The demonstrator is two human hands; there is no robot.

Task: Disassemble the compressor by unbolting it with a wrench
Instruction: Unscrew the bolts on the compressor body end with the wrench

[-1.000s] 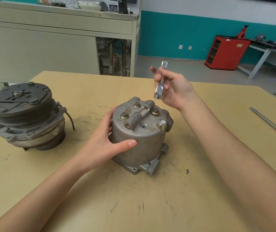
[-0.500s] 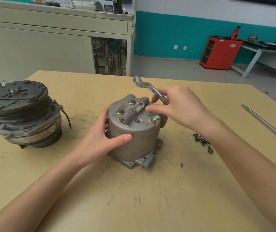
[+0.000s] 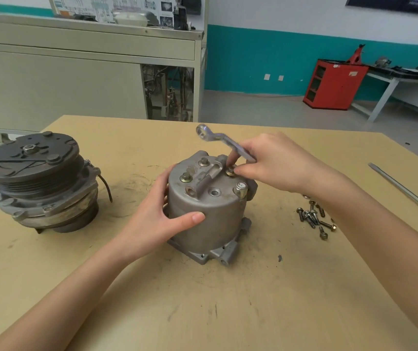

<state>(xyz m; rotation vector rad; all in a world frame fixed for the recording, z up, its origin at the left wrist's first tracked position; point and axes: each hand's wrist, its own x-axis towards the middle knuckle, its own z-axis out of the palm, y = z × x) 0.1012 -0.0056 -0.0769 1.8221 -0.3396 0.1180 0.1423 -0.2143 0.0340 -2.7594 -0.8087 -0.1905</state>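
Note:
A grey metal compressor housing [image 3: 210, 214] stands upright in the middle of the wooden table [image 3: 203, 300], with several bolts in its top face. My left hand [image 3: 157, 219] grips its left side, thumb across the front. My right hand [image 3: 271, 163] holds a silver ring wrench [image 3: 218, 139] whose free end points up and to the left. The thumb and forefinger of that hand pinch a brass-coloured bolt [image 3: 230, 171] at the back right of the top face.
A second compressor part with a black pulley [image 3: 36, 181] sits at the table's left. Several loose bolts [image 3: 314, 219] lie to the right of the housing. A long screwdriver [image 3: 405, 191] with a red handle lies near the right edge. A cabinet and red cart stand behind.
My right hand came down from above the housing with the wrench and its fingertips now sit on the back-right bolt. My left hand has kept its grip.

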